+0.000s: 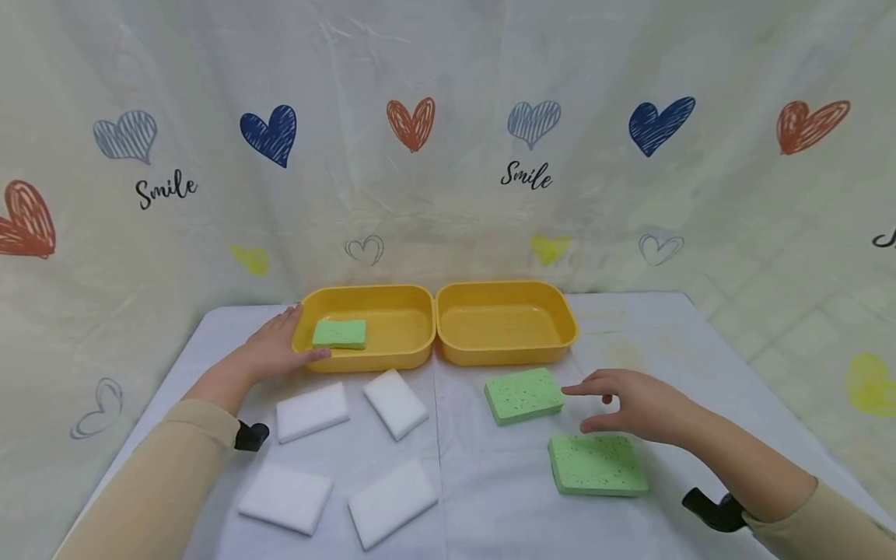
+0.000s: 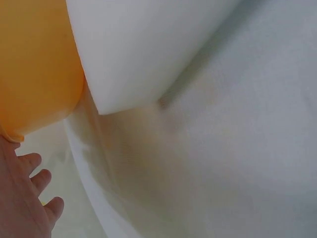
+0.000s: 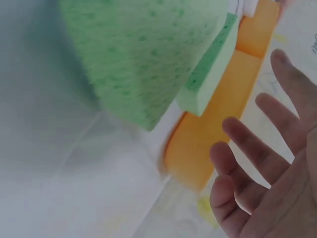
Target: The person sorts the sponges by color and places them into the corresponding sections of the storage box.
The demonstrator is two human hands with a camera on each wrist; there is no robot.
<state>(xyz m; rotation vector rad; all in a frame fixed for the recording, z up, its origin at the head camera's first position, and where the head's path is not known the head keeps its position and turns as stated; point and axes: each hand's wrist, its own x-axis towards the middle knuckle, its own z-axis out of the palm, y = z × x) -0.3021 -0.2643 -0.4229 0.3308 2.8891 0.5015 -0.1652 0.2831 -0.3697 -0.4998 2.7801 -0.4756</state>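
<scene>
My left hand [image 1: 276, 342] rests at the left end of the left yellow tray [image 1: 399, 362]. Its fingers lie fairly straight along the tray's side, with the thumb over the front rim; in the left wrist view the spread fingers [image 2: 43, 181] stand beside the tray's wall. Inside this tray lies one green sponge [image 1: 339, 334]. My right hand [image 1: 633, 404] hovers with nothing in it, fingers parted and pointing left. Its fingertips are right by the edge of a speckled green sponge [image 1: 523, 396]. A nearer green sponge [image 1: 598, 465] lies below the hand.
Against the first tray stands a second yellow tray [image 1: 507, 359] on its right. Several white sponges, among them a near one [image 1: 392, 502] and a left one [image 1: 313, 412], lie on the white-covered table [image 1: 483, 505]. Behind the trays hangs a heart-printed sheet [image 1: 462, 210].
</scene>
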